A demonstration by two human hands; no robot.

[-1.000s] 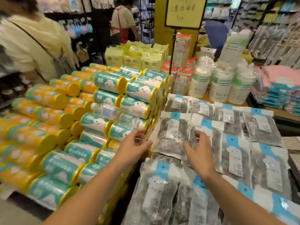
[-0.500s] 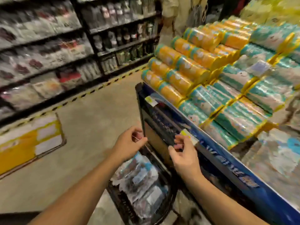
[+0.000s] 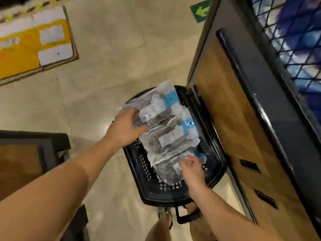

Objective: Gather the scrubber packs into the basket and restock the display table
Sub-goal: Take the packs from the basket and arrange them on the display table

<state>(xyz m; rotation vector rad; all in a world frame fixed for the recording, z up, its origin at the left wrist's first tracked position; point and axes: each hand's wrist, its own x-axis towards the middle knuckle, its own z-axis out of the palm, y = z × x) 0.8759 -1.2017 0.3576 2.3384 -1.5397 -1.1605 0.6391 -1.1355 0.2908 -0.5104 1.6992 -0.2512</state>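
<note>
Scrubber packs (image 3: pixel 175 134), 3 in view, lie in a row along the basket (image 3: pixel 139 171). Each is a clear bag w/ a grey steel coil inside, a white label and a blue strip at its right end.

- **Far pack** (image 3: pixel 156 101): it's tilted and pokes out over the basket's far edge. Your left hand (image 3: pixel 125 129) grips its left side, thumb on top, fingers curled round the near edge.
- **Middle pack** (image 3: pixel 156 145): it sits mid-basket, touching the far pack.
- **Near pack** (image 3: pixel 165 173): it lies toward the basket's near end. Your right hand (image 3: pixel 191 169) rests on its right end, fingers bent over the blue strip. Can't tell whether they pinch it or just touch.

The basket is black and perforated and stands on the beige floor (image 3: pixel 112 58). Its right edge is hard against the display table (image 3: pixel 225 119), and its handle (image 3: pixel 187 216) hangs off the near edge. The table side is a brown wood panel in a dark frame. Above it, top right, is wire mesh (image 3: pixel 286 40) w/ blue goods behind.

Your shoe (image 3: pixel 165 218) is just beside the basket's near edge. A yellow-and-white carton (image 3: pixel 34 40) lies flat on the floor well off to the upper left. A green arrow sign (image 3: pixel 200 11) is stuck to the floor at the top. A dark-framed brown unit (image 3: pixel 26 153) is at the left.
</note>
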